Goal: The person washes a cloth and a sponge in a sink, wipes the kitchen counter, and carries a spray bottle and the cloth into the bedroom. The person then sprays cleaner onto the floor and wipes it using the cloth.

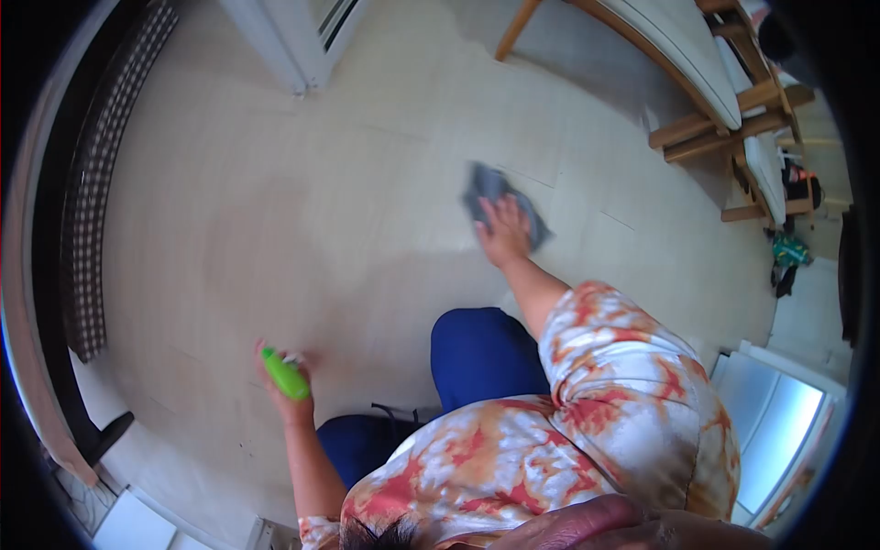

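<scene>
A grey cloth (490,184) lies on the pale floor (367,165), with my right hand (506,229) spread flat on top of it. The cloth shows beyond the fingertips and to the right of the hand, slightly blurred. At the lower left, my left hand (291,387) is wrapped round a bright green bottle (285,374), held above the floor. A small whitish part shows near the bottle's top, too small to make out.
Wooden chairs (692,137) and a white-topped table (678,37) stand at the upper right. A white door frame (298,55) is at the top. Dark furniture with checked fabric (90,229) runs along the left. A white appliance (779,431) is at the lower right.
</scene>
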The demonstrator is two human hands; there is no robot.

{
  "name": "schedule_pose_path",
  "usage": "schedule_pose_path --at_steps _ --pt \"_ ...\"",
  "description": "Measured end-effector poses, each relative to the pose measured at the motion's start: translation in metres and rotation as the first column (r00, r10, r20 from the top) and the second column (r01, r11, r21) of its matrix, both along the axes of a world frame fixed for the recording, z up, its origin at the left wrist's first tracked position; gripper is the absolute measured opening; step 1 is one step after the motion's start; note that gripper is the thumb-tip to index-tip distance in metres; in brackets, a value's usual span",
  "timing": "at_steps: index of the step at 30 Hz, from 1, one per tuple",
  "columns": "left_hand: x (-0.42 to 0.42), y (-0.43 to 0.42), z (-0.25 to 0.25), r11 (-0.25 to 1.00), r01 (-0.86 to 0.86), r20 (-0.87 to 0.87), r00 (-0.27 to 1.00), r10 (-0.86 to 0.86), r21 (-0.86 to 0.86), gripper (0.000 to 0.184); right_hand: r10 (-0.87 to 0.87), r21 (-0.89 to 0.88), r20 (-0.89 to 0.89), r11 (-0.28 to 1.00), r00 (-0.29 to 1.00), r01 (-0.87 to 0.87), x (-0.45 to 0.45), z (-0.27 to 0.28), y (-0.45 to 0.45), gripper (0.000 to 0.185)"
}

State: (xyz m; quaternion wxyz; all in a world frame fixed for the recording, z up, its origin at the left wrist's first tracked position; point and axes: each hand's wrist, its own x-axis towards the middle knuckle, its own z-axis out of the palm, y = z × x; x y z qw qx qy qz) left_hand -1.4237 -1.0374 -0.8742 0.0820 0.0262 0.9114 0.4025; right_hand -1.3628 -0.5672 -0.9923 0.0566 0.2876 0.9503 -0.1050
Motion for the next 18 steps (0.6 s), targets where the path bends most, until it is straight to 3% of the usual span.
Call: schedule_pose_path --at_steps 1,3,5,8,10,13,18 --pt "-0.014 0.030 0.002 0.994 0.113 0.096 0.989 -0.112 -0.004 0.065 -0.134 0.034 0.006 0.990 0.991 0.133 0.026 -0.005 0.023 0.056" --pt "-0.036 0.089 0.003 0.939 0.342 0.088 0.937 -0.338 -0.043 0.068 -0.199 0.057 -0.039 0.978 0.979 0.201 0.059 -0.010 0.051 0.056" --pt "-0.050 0.143 -0.001 0.884 0.463 0.049 0.886 -0.461 -0.068 0.071 -0.261 0.061 -0.075 0.962 0.962 0.266 0.070 -0.017 0.060 0.056" --pt "-0.056 0.218 0.009 0.904 0.427 0.030 0.904 -0.426 -0.029 0.068 -0.251 0.055 -0.137 0.964 0.958 0.260 0.070 -0.013 0.059 0.057" --pt "-0.060 0.260 0.024 0.944 0.305 0.125 0.939 -0.320 0.127 0.068 -0.258 0.041 -0.139 0.963 0.956 0.266 0.068 -0.010 0.061 0.056" --pt "-0.068 0.295 0.033 0.933 0.273 0.169 0.933 -0.316 0.236 0.060 -0.261 0.017 -0.134 0.964 0.956 0.266 0.069 -0.010 0.062 0.056" --pt "-0.066 0.328 0.047 0.940 0.324 0.158 0.928 -0.337 0.103 0.053 -0.265 -0.008 -0.137 0.964 0.954 0.267 0.072 -0.007 0.060 0.056"
